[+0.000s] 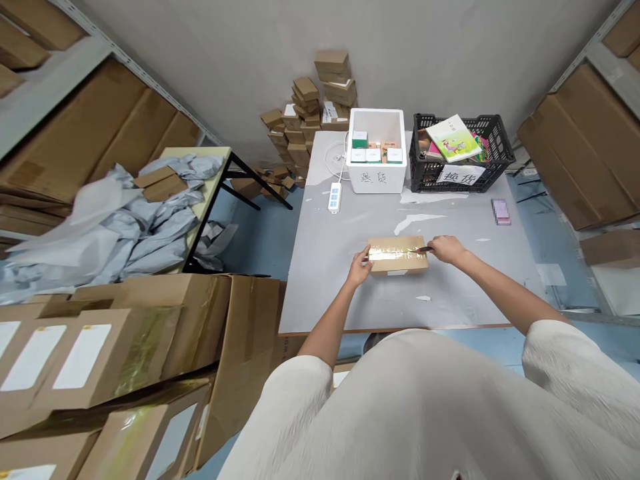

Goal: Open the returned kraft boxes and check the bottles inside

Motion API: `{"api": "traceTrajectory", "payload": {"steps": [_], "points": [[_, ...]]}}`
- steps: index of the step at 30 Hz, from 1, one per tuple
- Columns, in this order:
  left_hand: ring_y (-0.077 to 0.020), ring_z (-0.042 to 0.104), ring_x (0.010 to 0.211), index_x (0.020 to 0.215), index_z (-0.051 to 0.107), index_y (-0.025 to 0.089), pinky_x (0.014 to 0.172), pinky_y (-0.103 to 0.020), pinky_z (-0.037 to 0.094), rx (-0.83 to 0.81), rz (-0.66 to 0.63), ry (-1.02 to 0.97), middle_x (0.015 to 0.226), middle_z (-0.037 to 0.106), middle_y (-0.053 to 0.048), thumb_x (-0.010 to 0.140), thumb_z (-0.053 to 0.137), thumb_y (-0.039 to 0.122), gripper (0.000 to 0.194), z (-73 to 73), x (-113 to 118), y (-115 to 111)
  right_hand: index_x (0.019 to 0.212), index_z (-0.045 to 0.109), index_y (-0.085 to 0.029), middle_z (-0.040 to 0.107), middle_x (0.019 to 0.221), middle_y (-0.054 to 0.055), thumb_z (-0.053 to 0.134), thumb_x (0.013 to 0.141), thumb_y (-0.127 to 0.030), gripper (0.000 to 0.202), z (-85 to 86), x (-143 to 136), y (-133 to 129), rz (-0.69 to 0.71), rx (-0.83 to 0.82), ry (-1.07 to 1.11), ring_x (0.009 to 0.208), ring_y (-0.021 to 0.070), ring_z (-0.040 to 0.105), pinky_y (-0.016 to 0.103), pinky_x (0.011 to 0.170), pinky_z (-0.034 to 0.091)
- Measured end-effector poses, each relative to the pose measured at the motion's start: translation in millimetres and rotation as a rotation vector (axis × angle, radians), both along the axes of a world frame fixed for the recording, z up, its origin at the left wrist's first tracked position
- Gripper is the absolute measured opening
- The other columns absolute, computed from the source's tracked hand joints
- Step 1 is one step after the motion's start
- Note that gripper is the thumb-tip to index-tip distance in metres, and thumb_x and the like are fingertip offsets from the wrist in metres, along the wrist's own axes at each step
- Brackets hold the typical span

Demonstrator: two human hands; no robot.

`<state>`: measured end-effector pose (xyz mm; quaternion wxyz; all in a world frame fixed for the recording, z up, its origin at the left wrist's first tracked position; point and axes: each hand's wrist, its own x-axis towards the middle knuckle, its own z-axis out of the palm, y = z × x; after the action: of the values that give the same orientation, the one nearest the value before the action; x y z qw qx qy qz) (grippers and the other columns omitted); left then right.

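Note:
A small cardboard box (399,264) with shiny clear tape along its top lies on the grey table (320,280) in front of me. My left hand (359,266) grips the box's left end, thumb and fingers on its sides. My right hand (447,249) is closed round a utility knife (424,250) with a dark and red handle. The knife points left, its tip over the taped seam near the box's right end. Whether the blade has cut into the tape is too small to tell.
Behind the box stand a white foam bin (376,179) with small boxes and a black crate (463,177) with books. A power strip (335,197) lies at left, a pixelated item (501,212) at right. Cartons (200,320) and a table with grey bags (145,227) flank the left.

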<state>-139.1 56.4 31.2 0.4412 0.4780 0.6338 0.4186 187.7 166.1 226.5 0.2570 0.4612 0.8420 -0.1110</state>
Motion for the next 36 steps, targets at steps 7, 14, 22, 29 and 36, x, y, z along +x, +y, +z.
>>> {"api": "traceTrajectory", "payload": {"steps": [7, 14, 22, 29, 36], "points": [[-0.0243, 0.067, 0.114, 0.162, 0.055, 0.027, 0.109, -0.048, 0.056, -0.022, -0.004, 0.030, 0.136, 0.061, -0.012, 0.091, 0.068, 0.032, 0.072, -3.7, -0.5, 1.0, 0.125, 0.078, -0.022, 0.075, 0.127, 0.018, 0.048, 0.110, -0.030, 0.034, 1.6, 17.1, 3.5, -0.006, -0.005, -0.006, 0.112, 0.0315, 0.072, 0.037, 0.083, 0.049], [-0.0263, 0.067, 0.116, 0.162, 0.053, 0.027, 0.106, -0.048, 0.058, -0.006, -0.024, 0.070, 0.135, 0.062, -0.013, 0.094, 0.069, 0.041, 0.071, -1.1, -1.3, 0.4, 0.125, 0.078, -0.024, 0.075, 0.128, 0.016, 0.049, 0.109, -0.029, 0.033, 5.4, 33.3, 6.3, -0.019, -0.005, -0.014, 0.112, 0.0306, 0.071, 0.036, 0.082, 0.049], [-0.0284, 0.064, 0.120, 0.162, 0.054, 0.027, 0.103, -0.046, 0.058, -0.018, -0.027, 0.088, 0.133, 0.061, -0.013, 0.094, 0.069, 0.044, 0.071, 3.4, -0.2, -0.4, 0.126, 0.078, -0.023, 0.076, 0.127, 0.016, 0.050, 0.109, -0.029, 0.034, 4.5, 51.1, 5.7, -0.042, 0.005, 0.006, 0.111, 0.0310, 0.071, 0.035, 0.080, 0.047], [-0.0372, 0.054, 0.135, 0.155, 0.060, 0.025, 0.120, -0.060, 0.042, -0.004, 0.019, 0.274, 0.132, 0.061, -0.016, 0.092, 0.068, 0.030, 0.064, 18.4, 10.9, 1.9, 0.129, 0.079, -0.026, 0.077, 0.126, 0.015, 0.050, 0.106, -0.035, 0.037, 3.4, 84.5, 11.0, -0.098, 0.008, 0.033, 0.112, 0.0316, 0.070, 0.036, 0.080, 0.047], [-0.0443, 0.041, 0.149, 0.144, 0.064, 0.025, 0.126, -0.067, 0.029, 0.146, -0.153, 0.573, 0.157, 0.050, -0.019, 0.091, 0.069, 0.023, 0.053, 62.0, 59.2, 10.2, 0.132, 0.078, -0.030, 0.082, 0.112, 0.007, 0.050, 0.105, -0.046, 0.042, -6.3, 116.8, 8.5, -0.284, -0.043, 0.284, 0.096, 0.0260, 0.071, 0.030, 0.070, 0.042]]}}
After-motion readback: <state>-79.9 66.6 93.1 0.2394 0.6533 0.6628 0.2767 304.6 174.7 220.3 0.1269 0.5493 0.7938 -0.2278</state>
